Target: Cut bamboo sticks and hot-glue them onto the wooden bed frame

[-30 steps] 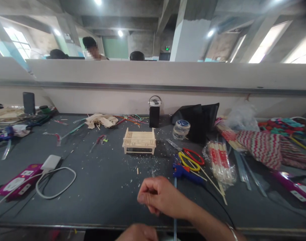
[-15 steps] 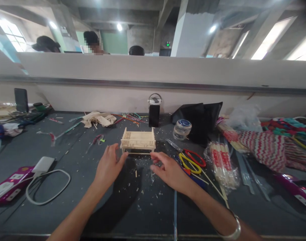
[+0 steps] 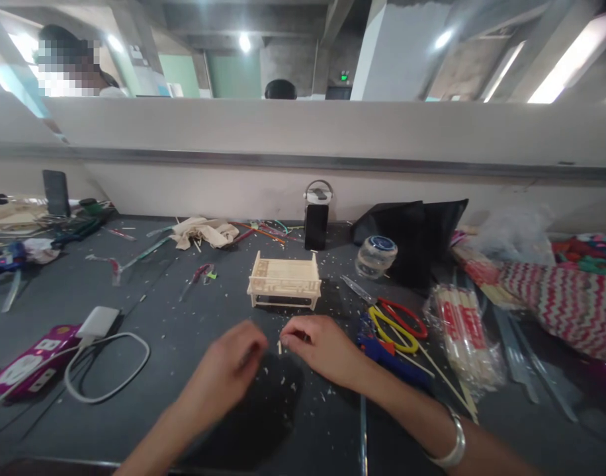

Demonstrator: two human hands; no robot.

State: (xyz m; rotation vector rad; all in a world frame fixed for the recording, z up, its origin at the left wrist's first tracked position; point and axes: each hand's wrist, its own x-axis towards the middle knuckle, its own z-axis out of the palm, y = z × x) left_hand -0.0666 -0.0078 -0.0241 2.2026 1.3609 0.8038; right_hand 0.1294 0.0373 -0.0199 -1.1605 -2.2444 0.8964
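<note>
A small model of pale wooden sticks (image 3: pixel 284 277) stands on the dark table, just beyond both hands and touched by neither. My left hand (image 3: pixel 236 360) is closed and a little blurred, its fingers curled; what they hold, if anything, is hidden. To its right, my right hand (image 3: pixel 320 344) rests low over the table with thumb and fingers pinched together beside a tiny stick piece (image 3: pixel 280 347). Whether anything sits in that pinch is too small to tell. Wood crumbs lie scattered around the hands.
Right of my right hand are scissors with red and yellow handles (image 3: pixel 395 324), a jar (image 3: pixel 376 256) and bagged sticks (image 3: pixel 462 324). A phone (image 3: pixel 315 226) stands behind the model. At left lie a purple power strip (image 3: pixel 32 363), a white charger (image 3: pixel 98 322) and its looped cable.
Both hands have drawn back from the model's front corners and come closer together, their fingers closing. The camera view has shifted slightly.
</note>
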